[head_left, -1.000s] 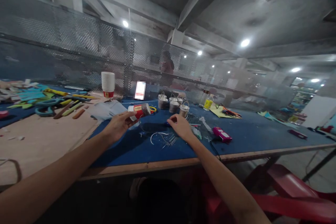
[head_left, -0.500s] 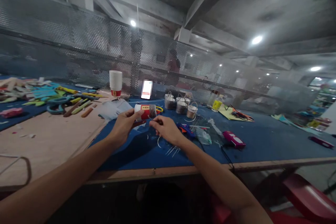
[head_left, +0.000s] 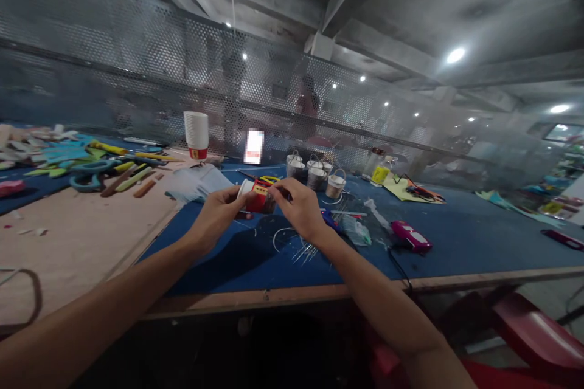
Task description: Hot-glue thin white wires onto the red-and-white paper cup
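My left hand [head_left: 222, 211] is closed round a red and white paper cup [head_left: 258, 197], which lies on its side in the air above the blue table. At the cup's darker right end, the fingers of my right hand [head_left: 298, 206] are pinched together; whatever is between them is too small to make out. Just below my hands, a curved white cord [head_left: 276, 237] and several thin wires [head_left: 306, 250] lie on the table. Several small buckets with looped handles [head_left: 316, 176] stand behind my right hand. Yellow-handled pliers [head_left: 265, 180] lie partly hidden behind the cup.
A stack of paper cups [head_left: 196, 134] and a lit phone [head_left: 253, 147] stand at the back. Scissors [head_left: 93, 175] and clay-coloured sticks are at left. A blue glue gun [head_left: 329, 219], a magenta device [head_left: 410, 237] and a glass jar [head_left: 374, 164] are at right.
My right hand has moved up and slightly right, to the upper part of the cup's right end. The cup has tilted, its right end now lower. The camera view has shifted slightly.
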Demonstrator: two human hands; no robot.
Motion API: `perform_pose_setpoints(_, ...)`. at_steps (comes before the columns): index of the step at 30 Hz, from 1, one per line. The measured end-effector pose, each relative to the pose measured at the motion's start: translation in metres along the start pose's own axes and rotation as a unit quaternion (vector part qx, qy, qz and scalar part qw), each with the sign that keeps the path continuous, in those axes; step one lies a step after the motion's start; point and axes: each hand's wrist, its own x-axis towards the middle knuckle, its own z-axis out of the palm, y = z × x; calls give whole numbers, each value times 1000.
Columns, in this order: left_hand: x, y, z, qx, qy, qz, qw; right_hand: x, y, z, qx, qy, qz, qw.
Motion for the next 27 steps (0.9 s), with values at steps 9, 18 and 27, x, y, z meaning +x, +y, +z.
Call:
perform_pose_setpoints(9,0,3,3,3,-4,-3,1000,2,3,0,62,12,42,997)
perform_pose_setpoints(18,-1,0,-1,24,-20,14,999,3,5,-1,82,10,70,994)
perform_pose_setpoints(27,-1,-2,-3,48,-25,11,998,2,4,-2,87,8,79,993)
